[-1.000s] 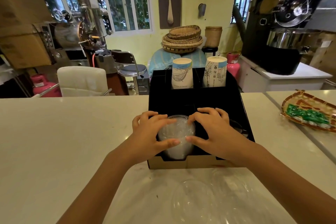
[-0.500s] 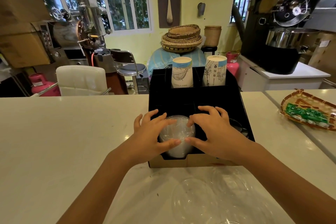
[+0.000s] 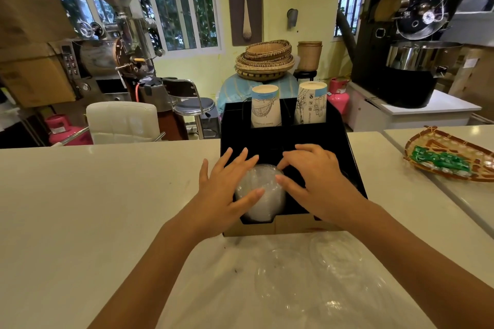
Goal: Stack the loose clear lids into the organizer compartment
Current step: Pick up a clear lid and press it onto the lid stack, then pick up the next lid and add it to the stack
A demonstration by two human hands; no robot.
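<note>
Clear plastic is catching the light between the 2 hands, where a stack of lids (image 3: pixel 260 192) is sitting in the organizer's (image 3: pixel 347 147) front-left compartment, its domed top rising a little above the black walls. The left hand (image 3: pixel 227 187) is lying flat against the stack's left side, fingers spread and loose with the thumb resting across the top, so it is pressing rather than gripping. The right hand (image 3: pixel 318 181) is arching over from the other side, its fingertips (image 3: pixel 280 167) touching the stack's far-right rim and its thumb meeting the near-right edge, lightly curled but not closing around anything. Holding from both sides like this is probably meant to square the thin, slippery lids and seat them straight down in the slot. Beyond the fingertips, 2 paper cups (image 3: pixel 266 105) are standing in the organizer's rear compartments. Behind the wrists, toward the person, several loose lids (image 3: pixel 307 275) are lying on the pale counter (image 3: pixel 107 208), hard to count because they are transparent and overlapping. Judging by those, the stacking is only partly done, and they are waiting to be gathered.
</note>
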